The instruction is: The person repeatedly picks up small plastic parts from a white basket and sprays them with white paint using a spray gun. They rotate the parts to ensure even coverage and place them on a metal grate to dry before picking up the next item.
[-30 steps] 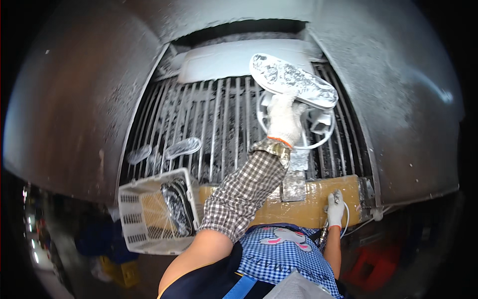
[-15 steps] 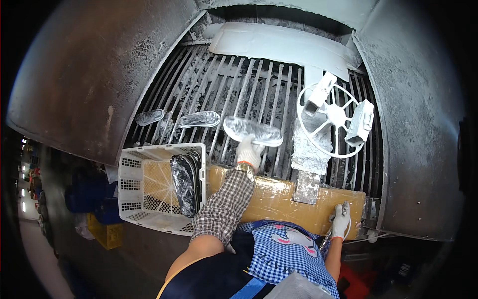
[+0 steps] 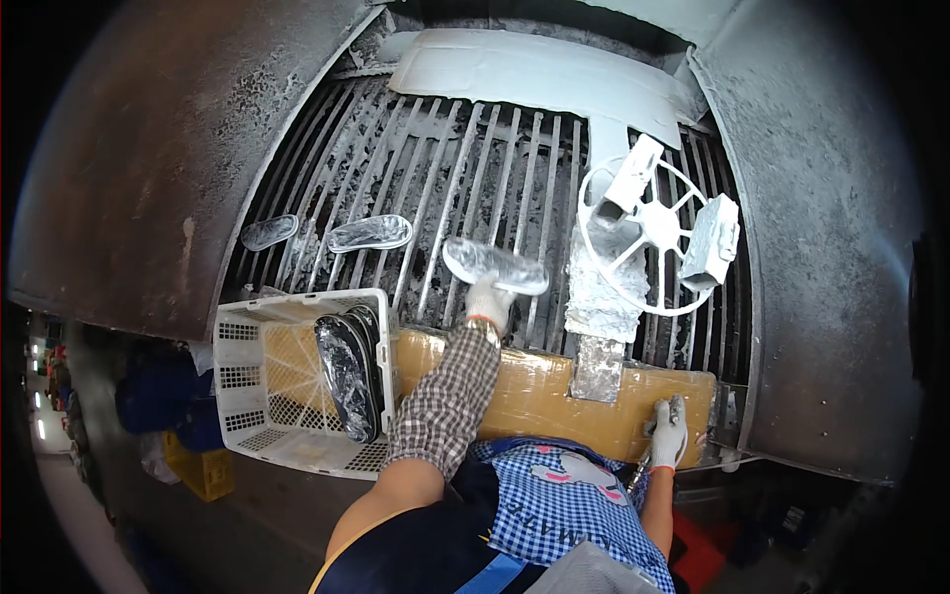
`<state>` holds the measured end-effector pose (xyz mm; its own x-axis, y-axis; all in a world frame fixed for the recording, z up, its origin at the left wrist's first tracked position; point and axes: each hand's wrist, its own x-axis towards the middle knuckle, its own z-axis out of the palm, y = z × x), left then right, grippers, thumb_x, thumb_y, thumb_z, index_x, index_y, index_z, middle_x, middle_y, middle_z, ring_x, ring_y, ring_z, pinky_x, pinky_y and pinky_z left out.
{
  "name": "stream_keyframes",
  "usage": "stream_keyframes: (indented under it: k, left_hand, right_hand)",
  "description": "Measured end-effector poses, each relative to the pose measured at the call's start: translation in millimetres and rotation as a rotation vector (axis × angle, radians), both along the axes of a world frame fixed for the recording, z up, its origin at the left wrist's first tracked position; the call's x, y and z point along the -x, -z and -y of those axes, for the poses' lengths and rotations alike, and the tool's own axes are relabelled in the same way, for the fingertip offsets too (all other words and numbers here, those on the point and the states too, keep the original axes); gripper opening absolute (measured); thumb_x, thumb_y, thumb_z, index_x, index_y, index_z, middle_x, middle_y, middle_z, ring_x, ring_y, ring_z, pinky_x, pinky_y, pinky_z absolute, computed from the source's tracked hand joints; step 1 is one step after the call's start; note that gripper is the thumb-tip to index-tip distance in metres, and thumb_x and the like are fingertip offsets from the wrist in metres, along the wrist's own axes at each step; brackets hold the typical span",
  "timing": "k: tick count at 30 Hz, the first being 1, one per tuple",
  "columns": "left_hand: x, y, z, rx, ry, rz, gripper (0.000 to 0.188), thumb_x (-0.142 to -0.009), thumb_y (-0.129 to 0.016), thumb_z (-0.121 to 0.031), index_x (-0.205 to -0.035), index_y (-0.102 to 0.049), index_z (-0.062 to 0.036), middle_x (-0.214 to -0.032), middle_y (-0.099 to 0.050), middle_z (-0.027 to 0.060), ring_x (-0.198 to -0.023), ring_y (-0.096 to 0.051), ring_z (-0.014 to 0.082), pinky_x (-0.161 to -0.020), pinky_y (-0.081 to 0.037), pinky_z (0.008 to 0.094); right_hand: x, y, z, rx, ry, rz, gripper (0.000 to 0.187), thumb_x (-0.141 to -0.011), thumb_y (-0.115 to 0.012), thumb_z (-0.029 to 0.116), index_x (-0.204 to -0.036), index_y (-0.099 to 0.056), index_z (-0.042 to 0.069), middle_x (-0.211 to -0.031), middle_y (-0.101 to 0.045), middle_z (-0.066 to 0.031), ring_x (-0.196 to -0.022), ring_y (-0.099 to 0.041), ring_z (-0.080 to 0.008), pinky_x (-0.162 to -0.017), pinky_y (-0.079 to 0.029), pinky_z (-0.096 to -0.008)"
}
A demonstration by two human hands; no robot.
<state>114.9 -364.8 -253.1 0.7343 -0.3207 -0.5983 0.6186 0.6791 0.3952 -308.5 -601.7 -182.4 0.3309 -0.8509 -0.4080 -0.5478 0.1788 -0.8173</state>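
My left hand (image 3: pixel 489 303), in a white knit glove, is closed on the near edge of a shoe sole (image 3: pixel 495 265). The sole's top is covered in crinkled clear film, and it is held over a grate of metal bars. My right hand (image 3: pixel 670 432), gloved too, is closed round a metal tool that looks like a spray gun (image 3: pixel 638 477), mostly hidden by the hand. This hand is by the right end of the film-wrapped tan ledge (image 3: pixel 524 401). Two more film-covered soles, one (image 3: pixel 370 234) nearer and a smaller-looking one (image 3: pixel 269 233), lie on the bars to the left.
A white plastic basket (image 3: pixel 226 396) at the left holds several film-covered soles (image 3: pixel 346 378) on edge. A white-coated spoked wheel (image 3: pixel 658 226) with two box-shaped blocks stands at the right. White-dusted metal walls (image 3: pixel 813 257) flank the grate (image 3: pixel 465 183).
The whole view has shifted, with the basket and grate now further left. The sole in my left hand has tilted, and less of its white side shows. My right hand keeps its grip.
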Motion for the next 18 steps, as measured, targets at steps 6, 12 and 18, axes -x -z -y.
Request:
stream_keyframes:
  k: [6,12,18]
  left_hand:
    - [-20,-28,31,-0.153,0.174,-0.161,0.050,-0.102,-0.067,-0.042,-0.138,-0.055,-0.0103,-0.113,-0.060,0.0134,-0.086,-0.059,0.0256,-0.077,-0.054,0.0390]
    - [39,-144,-28,-0.359,0.512,0.342,0.038,-0.097,-0.077,-0.021,-0.130,-0.066,-0.0043,-0.102,-0.071,0.0035,-0.079,-0.068,0.0162,-0.067,-0.056,0.0297]
    - [46,-250,-154,-0.989,0.169,0.842,0.047,-0.094,-0.078,-0.013,-0.137,-0.066,0.0015,-0.104,-0.075,0.0047,-0.093,-0.069,0.0116,-0.089,-0.057,0.0257]
  right_hand:
    - [10,12,7,0.079,-0.022,0.027,0.059,-0.107,-0.066,0.018,-0.155,-0.046,-0.009,-0.143,-0.065,-0.0152,-0.121,-0.064,-0.0201,-0.105,-0.049,-0.0309]
    - [-5,-1,0,0.160,-0.093,-0.004,0.059,-0.108,-0.064,0.018,-0.156,-0.045,-0.011,-0.156,-0.056,-0.0232,-0.142,-0.055,-0.0271,-0.120,-0.039,-0.0346]
    - [-3,-10,-14,0.091,-0.016,0.048,0.055,-0.108,-0.064,0.021,-0.156,-0.050,-0.002,-0.093,-0.061,-0.0013,-0.060,-0.045,-0.0059,-0.052,-0.039,-0.0259]
